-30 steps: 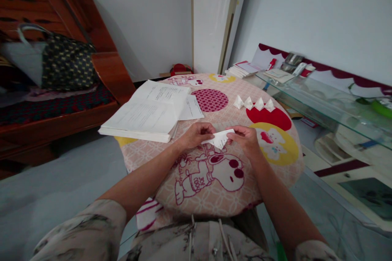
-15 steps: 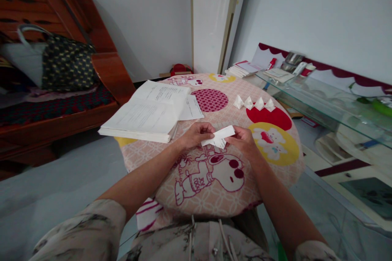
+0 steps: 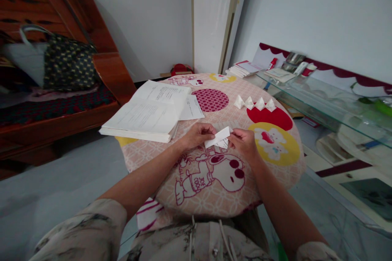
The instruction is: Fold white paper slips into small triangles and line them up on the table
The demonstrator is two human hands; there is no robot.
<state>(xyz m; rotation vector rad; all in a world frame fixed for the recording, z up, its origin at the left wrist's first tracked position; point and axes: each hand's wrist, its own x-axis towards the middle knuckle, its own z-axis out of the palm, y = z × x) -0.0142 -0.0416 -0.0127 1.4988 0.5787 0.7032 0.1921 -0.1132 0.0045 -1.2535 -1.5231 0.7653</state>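
Note:
My left hand (image 3: 196,135) and my right hand (image 3: 243,143) both pinch a small folded strip of white paper (image 3: 219,137) just above the round table (image 3: 183,195), which has a pink cartoon-dog cloth. The left fingers grip the strip's near left end. The right fingertips hold its far right end. Beyond my hands, several small folded white paper pieces (image 3: 255,103) stand in a row on the cloth.
A thick stack of printed sheets (image 3: 147,114) lies on the table's left side. A glass shelf (image 3: 324,102) with books and small items runs along the right. A wooden bench (image 3: 55,102) with a dark bag (image 3: 65,63) stands at left, a white floor-standing unit (image 3: 211,20) behind.
The paper strip has been folded narrower and tilted up at its right end. My right hand has shifted slightly left toward the strip's tip. My left hand has barely moved.

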